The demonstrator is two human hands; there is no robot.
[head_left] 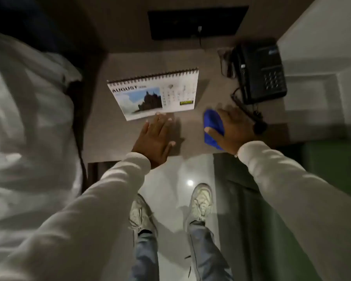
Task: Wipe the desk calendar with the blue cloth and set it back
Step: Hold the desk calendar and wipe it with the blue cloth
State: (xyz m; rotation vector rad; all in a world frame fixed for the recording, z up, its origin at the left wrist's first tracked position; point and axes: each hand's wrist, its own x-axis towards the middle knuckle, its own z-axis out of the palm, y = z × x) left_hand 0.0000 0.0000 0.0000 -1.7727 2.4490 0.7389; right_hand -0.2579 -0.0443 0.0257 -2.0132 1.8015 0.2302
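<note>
Blue cloth gripped in right hand — calendar beside.

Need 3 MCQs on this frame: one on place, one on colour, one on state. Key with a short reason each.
1. Where is the phone relative to the calendar?
A. to its right
B. to its left
C. on top of it

2. What colour is the cloth?
A. green
B. blue
C. white

3. What is the left hand doing?
A. gripping the cloth
B. lifting the phone's handset
C. lying open, fingers spread, fingertips at the calendar's near edge

Key:
1 A, the phone sits at the desk's right side.
2 B, the cloth under the right hand is bright blue.
3 C, the palm is flat and holds nothing.
</note>
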